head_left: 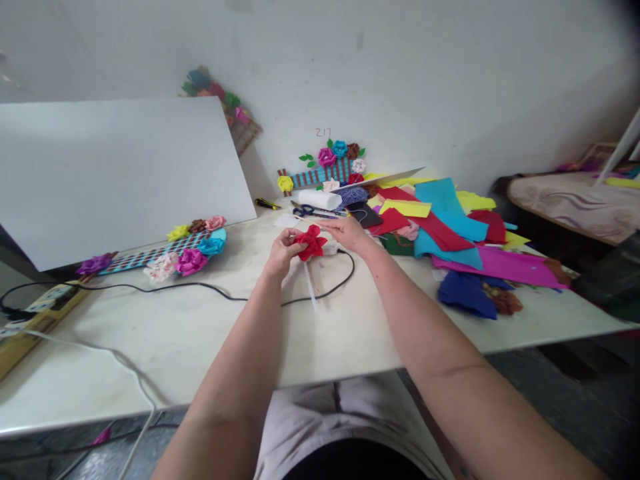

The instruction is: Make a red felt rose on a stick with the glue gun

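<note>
Over the white table (180, 347), the left hand (281, 253) pinches a red flower (312, 243), best held lightly to spare its petals, while the right hand (349, 233), just beside it, has a grip I cannot tell.

On the far left stands a large white board (120, 177); at the near left lies a power strip (44, 325).

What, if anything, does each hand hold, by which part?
The left hand holds the red flower by its left-side petals; the right hand appears to hold a thin pale stick near one end, its exact grip unclear.
</note>
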The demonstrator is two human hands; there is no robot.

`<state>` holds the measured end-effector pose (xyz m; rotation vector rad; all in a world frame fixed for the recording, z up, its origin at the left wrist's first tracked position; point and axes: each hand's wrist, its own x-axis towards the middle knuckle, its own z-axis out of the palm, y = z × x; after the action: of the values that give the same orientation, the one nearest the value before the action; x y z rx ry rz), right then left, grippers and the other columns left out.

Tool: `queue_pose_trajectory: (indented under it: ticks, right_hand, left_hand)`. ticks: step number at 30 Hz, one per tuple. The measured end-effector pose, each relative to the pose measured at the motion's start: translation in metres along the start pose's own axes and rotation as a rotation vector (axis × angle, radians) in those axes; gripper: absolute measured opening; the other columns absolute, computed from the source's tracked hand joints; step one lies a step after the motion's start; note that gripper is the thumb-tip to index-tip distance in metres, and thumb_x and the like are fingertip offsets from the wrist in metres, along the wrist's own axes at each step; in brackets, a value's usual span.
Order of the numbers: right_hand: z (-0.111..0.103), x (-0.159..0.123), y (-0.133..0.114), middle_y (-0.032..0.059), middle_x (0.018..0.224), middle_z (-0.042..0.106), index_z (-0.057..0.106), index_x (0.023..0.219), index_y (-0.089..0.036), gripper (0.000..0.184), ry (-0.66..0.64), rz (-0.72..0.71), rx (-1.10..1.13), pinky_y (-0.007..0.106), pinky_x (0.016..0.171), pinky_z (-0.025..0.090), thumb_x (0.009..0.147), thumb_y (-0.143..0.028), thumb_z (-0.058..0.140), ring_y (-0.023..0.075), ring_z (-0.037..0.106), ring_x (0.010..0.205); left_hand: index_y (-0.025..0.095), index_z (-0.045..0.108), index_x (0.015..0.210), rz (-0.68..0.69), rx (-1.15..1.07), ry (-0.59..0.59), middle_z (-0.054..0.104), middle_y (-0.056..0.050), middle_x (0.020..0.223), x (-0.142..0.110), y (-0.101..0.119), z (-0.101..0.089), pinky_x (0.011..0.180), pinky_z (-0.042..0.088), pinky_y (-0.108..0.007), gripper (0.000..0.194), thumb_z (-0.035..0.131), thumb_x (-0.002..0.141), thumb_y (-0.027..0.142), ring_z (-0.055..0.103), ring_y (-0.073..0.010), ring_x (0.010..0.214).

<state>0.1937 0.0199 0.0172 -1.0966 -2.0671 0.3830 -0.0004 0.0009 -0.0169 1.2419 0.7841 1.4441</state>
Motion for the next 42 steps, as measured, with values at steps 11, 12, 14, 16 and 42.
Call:
queue_pose_trajectory:
  ticks: [11, 12, 14, 16, 42]
  right_hand:
    - [-0.003, -0.003, -0.014, -0.0003, 0.127, 0.066, 0.063, 0.128, -0.033, 0.036, -0.042, -0.027, -0.274, 0.029, 0.102, 0.045, 0.095, -0.030, 0.048, 0.0184, 0.061, 0.119]
    - [-0.003, -0.003, -0.015, -0.0001, 0.126, 0.067, 0.063, 0.128, -0.033, 0.036, -0.042, -0.033, -0.283, 0.029, 0.102, 0.045, 0.095, -0.030, 0.048, 0.0187, 0.062, 0.118]
    - [-0.003, -0.004, -0.018, -0.0002, 0.124, 0.068, 0.063, 0.127, -0.034, 0.036, -0.046, -0.043, -0.297, 0.029, 0.101, 0.045, 0.095, -0.029, 0.049, 0.0189, 0.062, 0.117]
    - [-0.004, -0.005, -0.021, -0.0011, 0.123, 0.069, 0.065, 0.125, -0.035, 0.035, -0.061, -0.045, -0.306, 0.029, 0.100, 0.045, 0.094, -0.027, 0.050, 0.0189, 0.062, 0.117]
    - [0.006, -0.003, -0.023, 0.0014, 0.118, 0.071, 0.064, 0.125, -0.035, 0.038, -0.096, -0.171, -0.488, 0.029, 0.089, 0.050, 0.093, -0.023, 0.047, 0.0199, 0.068, 0.106]
  left_hand:
    - [0.019, 0.058, 0.094, -0.040, -0.078, 0.025, 0.070, -0.002, 0.075, 0.002, -0.002, -0.004, 0.062, 0.049, -0.029, 0.049, 0.078, 0.058, 0.045, 0.067, -0.0205, 0.066]
    - [0.018, 0.058, 0.095, -0.050, -0.083, 0.029, 0.070, -0.003, 0.075, 0.002, -0.002, -0.004, 0.060, 0.048, -0.029, 0.051, 0.076, 0.060, 0.051, 0.067, -0.0206, 0.065]
    - [0.017, 0.060, 0.096, -0.082, -0.082, 0.023, 0.071, -0.005, 0.074, 0.004, -0.002, -0.004, 0.057, 0.047, -0.029, 0.056, 0.073, 0.061, 0.060, 0.066, -0.0209, 0.061]
    - [0.016, 0.061, 0.095, -0.122, -0.077, 0.005, 0.071, -0.007, 0.070, 0.005, -0.002, -0.004, 0.055, 0.046, -0.028, 0.061, 0.071, 0.061, 0.065, 0.066, -0.0211, 0.058]
    - [0.012, 0.057, 0.054, -0.139, 0.001, -0.032, 0.052, 0.000, 0.048, 0.009, 0.011, 0.003, 0.043, 0.033, -0.022, 0.049, 0.082, 0.060, 0.053, 0.047, -0.0081, 0.042]
